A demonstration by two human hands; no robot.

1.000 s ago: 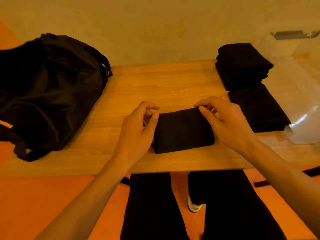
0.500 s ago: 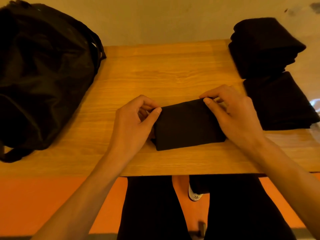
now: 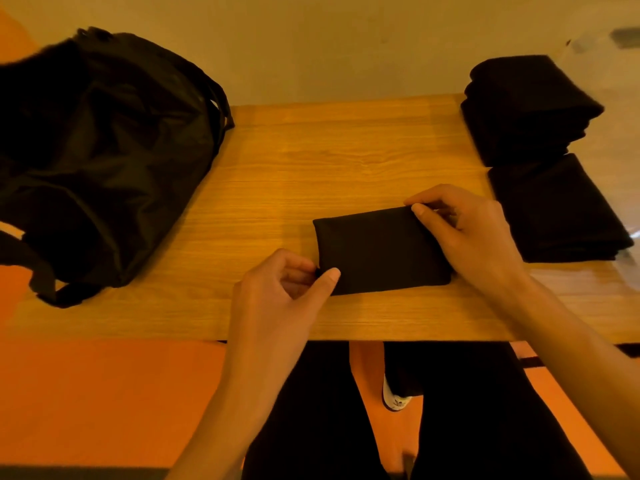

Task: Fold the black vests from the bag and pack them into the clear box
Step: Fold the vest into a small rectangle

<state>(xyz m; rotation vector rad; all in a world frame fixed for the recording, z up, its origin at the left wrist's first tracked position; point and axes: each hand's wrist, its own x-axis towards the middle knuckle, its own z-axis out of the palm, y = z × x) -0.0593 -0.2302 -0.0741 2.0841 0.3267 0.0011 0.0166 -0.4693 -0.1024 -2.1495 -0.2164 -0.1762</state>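
A black vest (image 3: pixel 381 251), folded into a small rectangle, lies flat on the wooden table (image 3: pixel 311 161) near its front edge. My left hand (image 3: pixel 277 299) pinches the vest's near left corner between thumb and fingers. My right hand (image 3: pixel 464 233) pinches the far right corner the same way. A large black bag (image 3: pixel 97 150) sits at the table's left end. Two stacks of folded black vests stand at the right, a far stack (image 3: pixel 523 105) and a near stack (image 3: pixel 554 209). The clear box shows only as a faint edge (image 3: pixel 628 258) at the right.
A pale wall runs behind the table. The floor below is orange, and my dark trousers (image 3: pixel 450 410) and a white shoe (image 3: pixel 394 400) show under the table's front edge.
My left hand has slid down the vest's left edge to its near corner. The vest now lies further right in view as the camera swung left.
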